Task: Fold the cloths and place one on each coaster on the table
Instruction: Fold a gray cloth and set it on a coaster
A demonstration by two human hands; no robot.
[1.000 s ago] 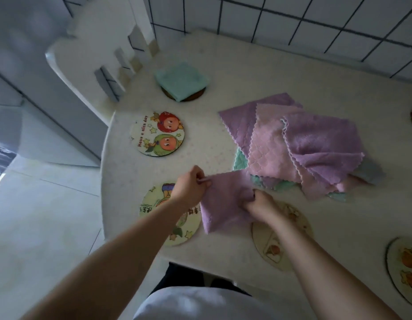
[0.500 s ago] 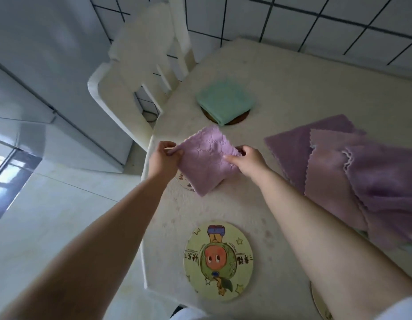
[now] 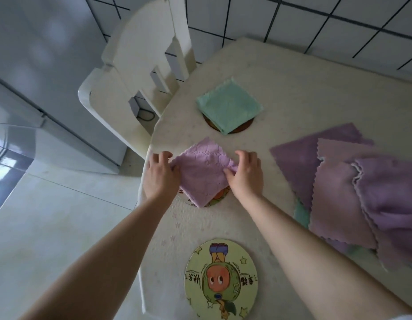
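I had the folded purple cloth [image 3: 203,170] lying on the middle coaster [image 3: 220,197] near the table's [image 3: 292,93] left edge, covering most of it so only a sliver of rim showed. My left hand [image 3: 160,175] pinched its left corner with curled fingers while my right hand [image 3: 245,175] held the right corner between thumb and bent fingers. A folded green cloth [image 3: 229,105] sat on the far coaster [image 3: 243,128], the cartoon coaster [image 3: 221,279] lay bare nearest me, and the unfolded cloth pile [image 3: 352,192] lay to the right.
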